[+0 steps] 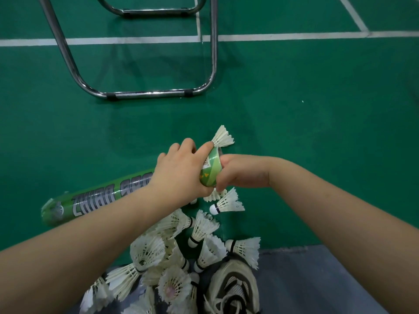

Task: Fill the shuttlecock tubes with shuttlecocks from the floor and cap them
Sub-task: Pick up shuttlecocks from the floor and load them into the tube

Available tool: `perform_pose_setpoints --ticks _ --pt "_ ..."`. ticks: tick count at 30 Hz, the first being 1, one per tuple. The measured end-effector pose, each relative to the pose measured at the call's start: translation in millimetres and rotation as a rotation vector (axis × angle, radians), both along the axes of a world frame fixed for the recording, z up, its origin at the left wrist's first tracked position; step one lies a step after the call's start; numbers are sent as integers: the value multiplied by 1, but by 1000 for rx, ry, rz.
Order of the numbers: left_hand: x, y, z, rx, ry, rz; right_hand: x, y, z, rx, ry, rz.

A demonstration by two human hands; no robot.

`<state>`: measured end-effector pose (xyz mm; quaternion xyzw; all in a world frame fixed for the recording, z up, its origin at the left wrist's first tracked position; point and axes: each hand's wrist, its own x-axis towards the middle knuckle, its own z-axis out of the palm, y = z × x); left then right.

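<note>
Progress looks partial, by my reading: one long green cardboard shuttlecock tube with grey lettering [95, 198] lies on the green court floor [317, 132] at about 8 o'clock from the hands, seemingly capped at its near end, though whether it is full cannot be told. A second green tube [209, 169] is in hand, its mouth pointing away toward 1 o'clock, with a white feather shuttlecock [223, 137] sticking out of it, skirt outward. A large pile of loose white feather shuttlecocks [176, 257] remains at 6 o'clock, beside a grey-and-white sports shoe [233, 288], so most of the filling and the capping of this tube appear left to do.

The left hand [179, 171] is wrapped over the held tube, fingers [207, 147] clenched round it near the mouth. The right hand [240, 172] grips the same tube from the 3 o'clock side, fingers curled under it. A chrome tubular chair frame [145, 94] stands at 12 o'clock, well apart.
</note>
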<state>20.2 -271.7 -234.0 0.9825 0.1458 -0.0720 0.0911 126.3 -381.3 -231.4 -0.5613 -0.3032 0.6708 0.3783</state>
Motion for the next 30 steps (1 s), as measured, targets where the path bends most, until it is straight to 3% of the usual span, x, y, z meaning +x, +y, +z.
perform_pose_setpoints --ticks 3,7,13,16,18,23,27,30 --pt "-4 2 -4 50 28 -41 -6 0 -8 -7 87 -26" --pt "-9 5 -13 46 79 -1 -22 3 -27 -19 41 -325" --pt "-19 13 -20 56 98 38 12 -30 -37 -117 -216 -709" --pt "-23 15 -22 71 113 29 17 -48 -61 -335 -596 -614" --pt "-23 14 -22 77 117 18 10 -55 -77 -494 -725 -470" --pt "-20 13 -22 76 124 12 -11 -51 -88 -621 -755 -311" --pt "-19 13 -21 74 128 21 -15 -48 -95 -589 -716 -313" --pt "-20 15 -20 77 129 26 -2 -48 -87 -520 -707 -431"
